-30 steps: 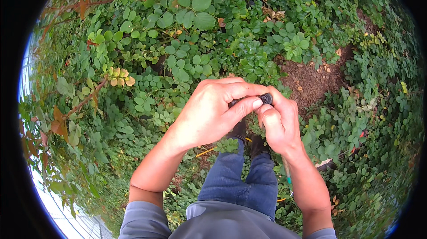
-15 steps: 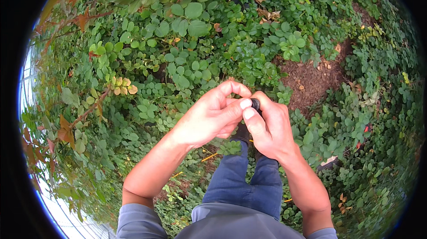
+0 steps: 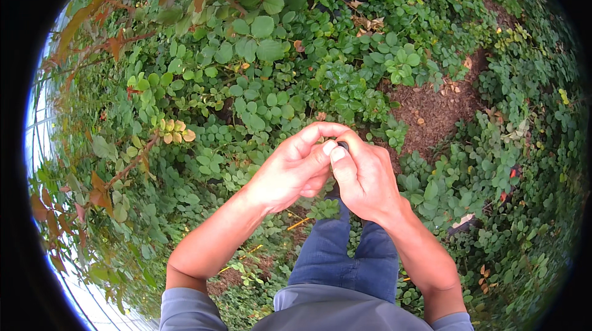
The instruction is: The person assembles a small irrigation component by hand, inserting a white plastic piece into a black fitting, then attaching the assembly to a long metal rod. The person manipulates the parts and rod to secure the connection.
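My left hand [image 3: 295, 161] and my right hand [image 3: 368, 182] meet in front of my body, above the leafy plants. Thumb tips lie side by side, and the index fingers curl together above them. Pinched between the fingers is a small black thing [image 3: 343, 145], rounded at its visible edge. Most of it is covered by the fingertips, so its kind cannot be made out. Both hands are closed around it, and the left hand's lower fingers are folded inward.
Dense green leaves [image 3: 246, 109] surround me. Brown mulch [image 3: 435, 115] shows at the right. Reddish stems [image 3: 132, 161] reach in at the left. A dark object with a pale top [image 3: 462, 224] lies among the leaves at lower right. My legs in blue trousers [image 3: 336, 248] stand below.
Both hands have shifted slightly left and down. The black thing is now more covered by the fingers than before.
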Tool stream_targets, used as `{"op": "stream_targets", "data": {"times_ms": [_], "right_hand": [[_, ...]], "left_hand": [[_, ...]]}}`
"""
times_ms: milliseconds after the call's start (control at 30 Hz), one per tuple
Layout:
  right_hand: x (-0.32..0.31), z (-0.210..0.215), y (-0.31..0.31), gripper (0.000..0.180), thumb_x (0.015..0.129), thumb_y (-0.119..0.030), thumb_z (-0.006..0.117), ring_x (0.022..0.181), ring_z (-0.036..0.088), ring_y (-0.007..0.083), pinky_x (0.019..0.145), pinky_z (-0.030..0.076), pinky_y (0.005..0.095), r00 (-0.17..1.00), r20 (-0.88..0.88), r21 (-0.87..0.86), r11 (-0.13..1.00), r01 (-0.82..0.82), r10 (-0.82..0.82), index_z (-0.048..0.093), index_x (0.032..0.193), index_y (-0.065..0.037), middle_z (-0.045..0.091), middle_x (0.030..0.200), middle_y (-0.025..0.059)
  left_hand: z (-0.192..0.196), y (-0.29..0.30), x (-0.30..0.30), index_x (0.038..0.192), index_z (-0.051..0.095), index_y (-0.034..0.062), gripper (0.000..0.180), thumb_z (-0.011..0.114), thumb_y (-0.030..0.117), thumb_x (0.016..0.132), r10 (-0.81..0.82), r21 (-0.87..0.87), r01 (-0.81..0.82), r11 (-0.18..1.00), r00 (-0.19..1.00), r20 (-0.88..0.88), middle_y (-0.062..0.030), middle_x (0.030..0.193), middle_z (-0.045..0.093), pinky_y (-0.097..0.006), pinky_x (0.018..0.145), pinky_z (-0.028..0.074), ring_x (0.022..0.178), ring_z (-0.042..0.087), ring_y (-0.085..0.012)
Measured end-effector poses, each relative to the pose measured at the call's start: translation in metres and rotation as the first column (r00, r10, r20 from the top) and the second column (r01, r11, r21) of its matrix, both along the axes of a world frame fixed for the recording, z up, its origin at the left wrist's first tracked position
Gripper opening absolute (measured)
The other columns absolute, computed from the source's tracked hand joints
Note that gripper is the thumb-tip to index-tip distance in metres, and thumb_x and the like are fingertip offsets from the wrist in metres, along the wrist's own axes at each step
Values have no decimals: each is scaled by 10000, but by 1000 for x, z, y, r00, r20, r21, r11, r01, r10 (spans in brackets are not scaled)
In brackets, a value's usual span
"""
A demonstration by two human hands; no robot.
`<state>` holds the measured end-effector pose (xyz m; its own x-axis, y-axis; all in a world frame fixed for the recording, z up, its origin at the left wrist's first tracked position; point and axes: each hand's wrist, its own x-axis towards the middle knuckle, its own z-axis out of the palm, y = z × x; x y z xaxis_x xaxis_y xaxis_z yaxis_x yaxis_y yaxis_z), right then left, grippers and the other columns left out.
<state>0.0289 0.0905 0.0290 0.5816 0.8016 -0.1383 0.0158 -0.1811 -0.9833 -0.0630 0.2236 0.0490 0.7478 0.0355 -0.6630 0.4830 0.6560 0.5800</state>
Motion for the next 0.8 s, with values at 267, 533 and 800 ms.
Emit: {"op": "stream_targets", "data": {"times_ms": [267, 533, 800], "right_hand": [[10, 6, -12, 227, 934, -186, 501, 611, 617, 367, 552, 478, 416, 989, -94, -39, 992, -118, 114, 542, 1019, 20, 601, 704, 223], [3, 8, -12, 282, 829, -86, 554, 643, 630, 379, 575, 501, 422, 998, 59, 45, 998, -42, 39, 499, 1077, 37, 624, 757, 203], [-2, 2, -6, 254, 855, -85, 475, 658, 629, 435, 616, 521, 494, 993, 106, -30, 998, -57, 59, 481, 1066, 56, 628, 762, 262]], "left_hand": [[7, 9, 7, 1291, 471, 59, 381, 555, 274, 987, -103, -85, 104, 991, 995, 14, 18, 804, 546, -155, 427, 284, 527, 395, -15], [-4, -6, 0, 1340, 503, 99, 368, 542, 242, 1003, 4, -152, 4, 988, 999, 53, 78, 705, 456, -187, 422, 210, 479, 283, -6], [-4, -6, 0, 1261, 542, 113, 273, 537, 209, 1005, 35, -94, -30, 995, 998, 45, 88, 688, 434, -180, 418, 209, 479, 287, 1]]}}
